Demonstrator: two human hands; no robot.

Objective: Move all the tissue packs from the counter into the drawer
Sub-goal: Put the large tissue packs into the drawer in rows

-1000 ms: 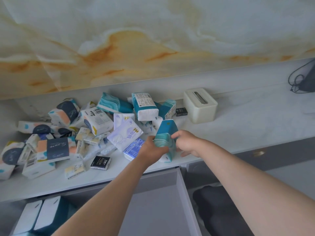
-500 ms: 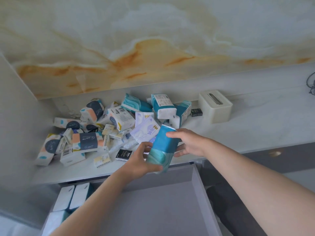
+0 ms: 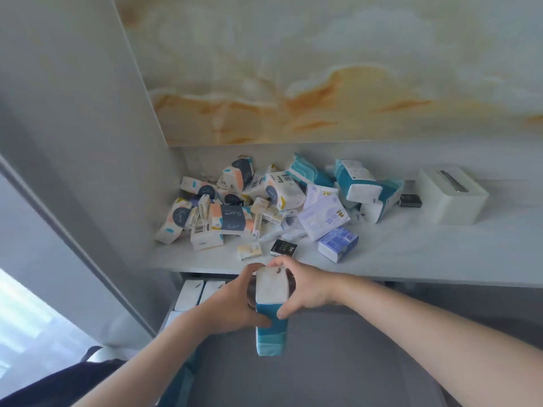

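A teal and white tissue pack [image 3: 271,315] stands on end above the open grey drawer [image 3: 338,362], white end up. My left hand [image 3: 232,304] grips its left side and my right hand [image 3: 305,286] grips its right side and top. Several white tissue packs [image 3: 192,292] lie at the drawer's back left. On the white counter [image 3: 411,254] a heap of several tissue packs [image 3: 264,201] remains, with a blue pack [image 3: 338,243], a small black pack [image 3: 283,248] and a small cream pack [image 3: 249,251] near the front edge.
A white tissue box [image 3: 452,195] stands at the counter's right, with a small black box [image 3: 411,200] beside it. A grey side panel [image 3: 73,171] closes the counter's left. A marbled wall rises behind.
Both hands have brought the teal pack off the counter and down over the drawer, turning it upright. The view has swung left and down.
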